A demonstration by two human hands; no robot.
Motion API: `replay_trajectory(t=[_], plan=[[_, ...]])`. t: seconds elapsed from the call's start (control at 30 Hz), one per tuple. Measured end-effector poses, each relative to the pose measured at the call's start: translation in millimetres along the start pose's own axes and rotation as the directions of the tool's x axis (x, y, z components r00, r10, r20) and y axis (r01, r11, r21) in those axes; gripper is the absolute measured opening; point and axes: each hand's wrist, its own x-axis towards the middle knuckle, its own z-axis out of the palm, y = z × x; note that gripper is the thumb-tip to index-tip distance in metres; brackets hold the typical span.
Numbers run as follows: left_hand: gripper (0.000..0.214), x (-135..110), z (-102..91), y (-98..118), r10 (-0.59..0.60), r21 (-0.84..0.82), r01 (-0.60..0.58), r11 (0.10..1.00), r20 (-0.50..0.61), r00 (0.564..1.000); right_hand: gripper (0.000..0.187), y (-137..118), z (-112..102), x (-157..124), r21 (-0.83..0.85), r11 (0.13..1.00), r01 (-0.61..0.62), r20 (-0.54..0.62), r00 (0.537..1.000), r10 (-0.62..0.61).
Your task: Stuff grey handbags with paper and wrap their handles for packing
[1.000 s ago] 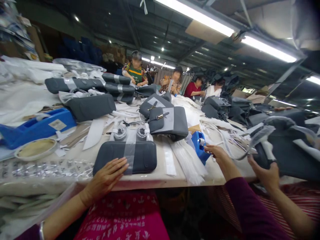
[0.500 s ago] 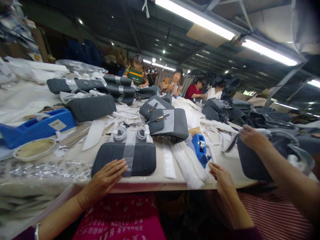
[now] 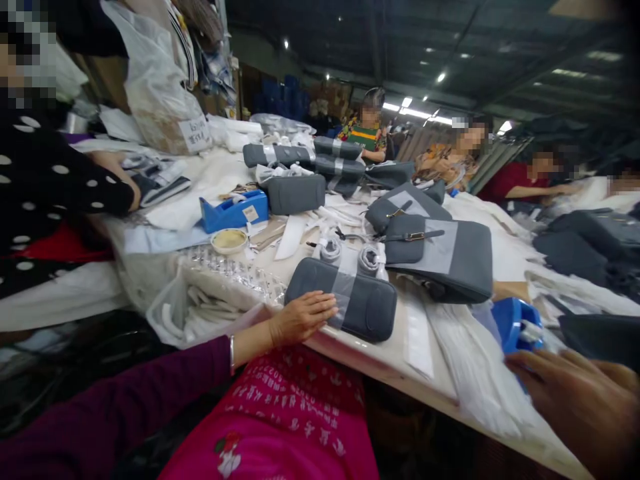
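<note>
My left hand (image 3: 304, 319) lies flat on the front left of a dark grey bag (image 3: 373, 308), fingers stretched out together. A pale translucent strip (image 3: 345, 287) runs over the bag's middle. Behind its top edge stand two wrapped coils, a left coil (image 3: 330, 249) and a right coil (image 3: 369, 259). At the lower right, my right hand (image 3: 575, 400) is smeared by motion, close to a blue tape dispenser (image 3: 507, 321). Its fingers are too blurred to show whether they hold anything.
Grey bags with a buckled flap (image 3: 463, 257) lie behind. White strips (image 3: 463, 360) hang over the table edge. A second blue tape dispenser (image 3: 235, 212) and a round tub (image 3: 229, 241) stand left. A co-worker in a dotted sleeve (image 3: 65, 180) works at far left; others sit across.
The view has swung left, so the table appears shifted right and tilted. My left hand stays on the bag. My right hand now shows larger and blurred near the dispenser.
</note>
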Motion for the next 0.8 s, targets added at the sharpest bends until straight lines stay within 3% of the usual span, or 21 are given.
replay_trajectory(t=[0.03,0.1,0.17,0.2,0.27,0.33,0.43,0.8], plan=[[0.039,0,0.4,0,-0.004,-0.005,0.004,1.000,0.000,1.000,0.015,-41,7,19,-0.131,0.968,0.213,0.132,0.972,-0.196],[0.039,0,0.5,1,-0.005,-0.016,0.005,1.000,0.003,1.000,0.025,-115,33,53,-0.150,0.833,0.532,0.431,0.794,-0.430],[0.040,0,0.0,1,-0.010,-0.029,0.010,1.000,0.012,1.000,0.025,-166,68,82,0.029,0.747,0.664,0.608,0.582,-0.540],[0.040,0,-0.2,1,-0.015,-0.038,0.016,0.999,0.017,1.000,0.024,-182,87,93,0.076,0.716,0.694,0.663,0.501,-0.556],[0.039,0,0.3,1,-0.033,-0.063,0.034,0.997,0.018,0.999,0.021,-196,123,112,0.100,0.671,0.735,0.739,0.397,-0.545],[0.040,-1,1.9,1,-0.060,-0.083,0.060,0.995,0.001,0.998,0.021,-197,150,125,0.058,0.642,0.765,0.790,0.358,-0.498],[0.044,-2,4.7,1,-0.086,-0.085,0.084,0.993,-0.022,0.996,0.023,-194,171,139,-0.014,0.606,0.795,0.814,0.361,-0.455],[0.040,-3,2.4,-1,0.008,-0.004,-0.007,1.000,0.028,1.000,0.019,-202,185,142,-0.094,0.526,0.845,0.810,0.372,-0.453]])
